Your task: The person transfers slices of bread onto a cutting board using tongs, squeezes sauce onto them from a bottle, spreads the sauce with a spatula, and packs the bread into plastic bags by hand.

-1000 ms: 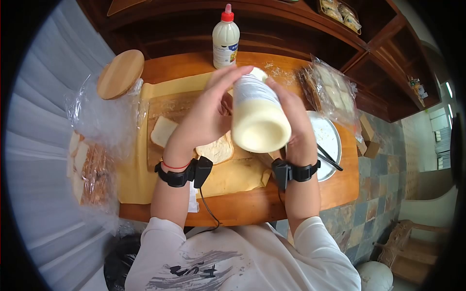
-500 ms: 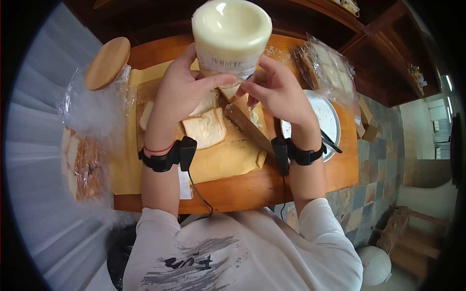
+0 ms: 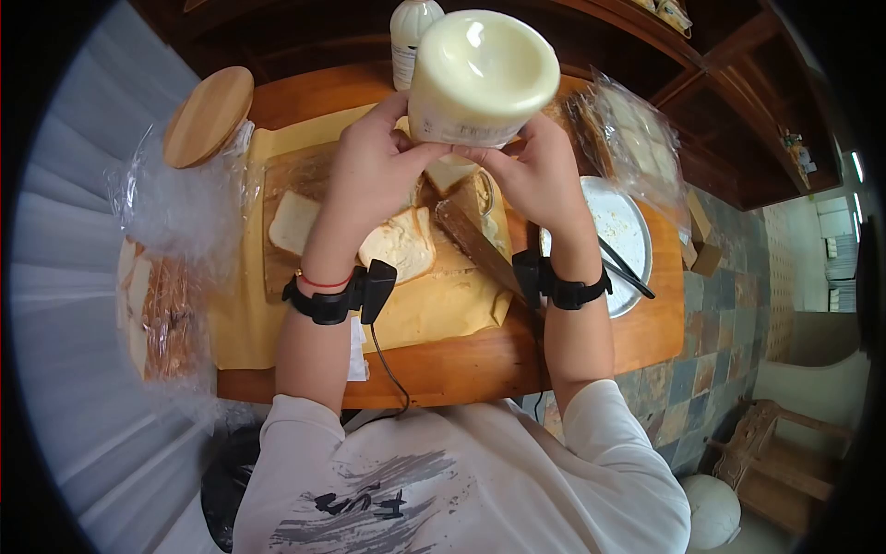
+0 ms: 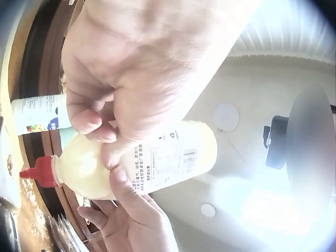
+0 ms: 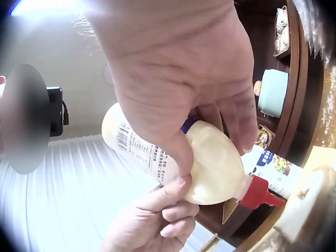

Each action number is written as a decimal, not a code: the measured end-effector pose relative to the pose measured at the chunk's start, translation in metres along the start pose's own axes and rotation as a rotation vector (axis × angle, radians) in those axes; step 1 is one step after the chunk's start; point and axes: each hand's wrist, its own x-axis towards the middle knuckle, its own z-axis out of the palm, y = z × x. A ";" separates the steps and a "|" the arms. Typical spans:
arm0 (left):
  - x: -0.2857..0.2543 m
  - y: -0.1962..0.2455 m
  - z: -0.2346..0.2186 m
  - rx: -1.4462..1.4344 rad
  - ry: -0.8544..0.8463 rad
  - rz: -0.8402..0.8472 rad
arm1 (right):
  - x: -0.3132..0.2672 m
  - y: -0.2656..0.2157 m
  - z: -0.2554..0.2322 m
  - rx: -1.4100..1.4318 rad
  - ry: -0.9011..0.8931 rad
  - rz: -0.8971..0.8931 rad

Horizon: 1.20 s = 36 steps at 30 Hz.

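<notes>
Both hands hold an upside-down squeeze bottle (image 3: 484, 65) of pale yellow sauce, raised over the board. Its red nozzle cap (image 5: 257, 191) points down in the right wrist view, and its concave base faces up in the head view. My left hand (image 3: 374, 171) grips one side and my right hand (image 3: 540, 171) the other, thumbs meeting on the near side. Below lie a spread-covered bread slice (image 3: 397, 247), a plain slice (image 3: 293, 222) and another slice (image 3: 450, 173) on a wooden cutting board (image 3: 275, 268). A long brown strip (image 3: 472, 238) lies beside them.
Behind the hands stands a second bottle (image 3: 406, 46). A round wooden board (image 3: 210, 115) and bagged sliced bread (image 3: 166, 319) sit at left. At right are a white plate (image 3: 616, 217) with a black utensil (image 3: 629, 270) and a clear-wrapped pack (image 3: 637, 138).
Both hands have raised the bottle and turned it from a tilt to base up. Over the last half second it has shifted slightly right and down in the head view.
</notes>
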 end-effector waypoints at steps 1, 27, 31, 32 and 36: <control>0.001 -0.004 0.002 -0.099 0.011 0.002 | 0.000 0.004 0.002 0.065 0.001 0.050; 0.004 -0.026 0.003 0.113 0.008 0.049 | 0.000 0.024 0.012 0.100 0.021 0.066; 0.002 -0.016 0.005 0.155 0.048 0.043 | -0.001 0.022 0.014 0.084 0.055 0.052; 0.001 -0.011 0.006 0.155 0.048 0.044 | -0.001 0.021 0.014 0.059 0.069 0.061; -0.002 -0.001 0.006 0.262 0.081 0.091 | -0.002 0.016 0.015 0.046 0.118 0.026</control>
